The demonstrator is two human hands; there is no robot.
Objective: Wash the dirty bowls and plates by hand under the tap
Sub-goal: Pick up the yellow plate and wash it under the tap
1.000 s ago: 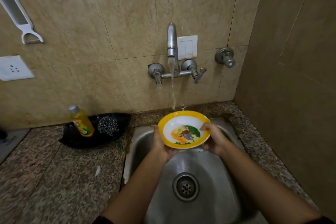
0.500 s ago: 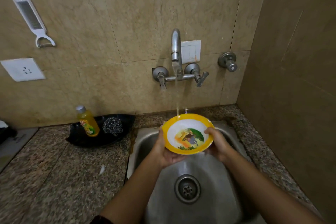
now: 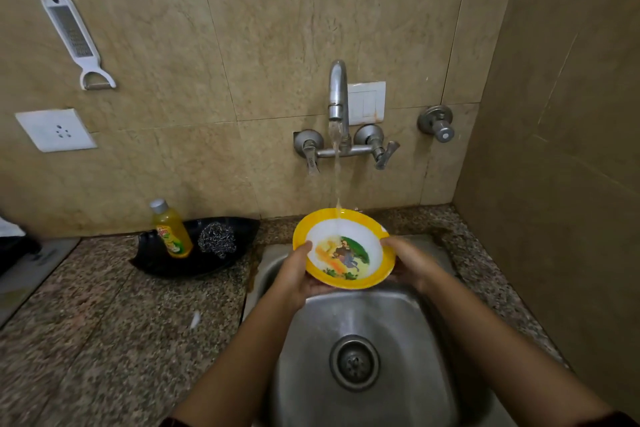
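A yellow-rimmed bowl (image 3: 346, 246) with a white inside and a cartoon picture is held tilted toward me over the steel sink (image 3: 408, 340). My left hand (image 3: 298, 274) grips its left rim, thumb inside and fingers beneath. On the opposite rim my right hand (image 3: 408, 260) holds the bowl the same way. Water runs from the wall tap (image 3: 337, 97) and lands on the bowl's far inner edge.
On the granite counter (image 3: 104, 340) left of the sink lies a black tray (image 3: 152, 260) carrying a yellow dish-soap bottle (image 3: 171, 229) and a steel scrubber (image 3: 217, 239). A grater (image 3: 74, 35) hangs on the wall. A side wall stands close on the right.
The bowl has shifted slightly so the stream now lands inside its far edge rather than behind it. Both hands keep the same hold.
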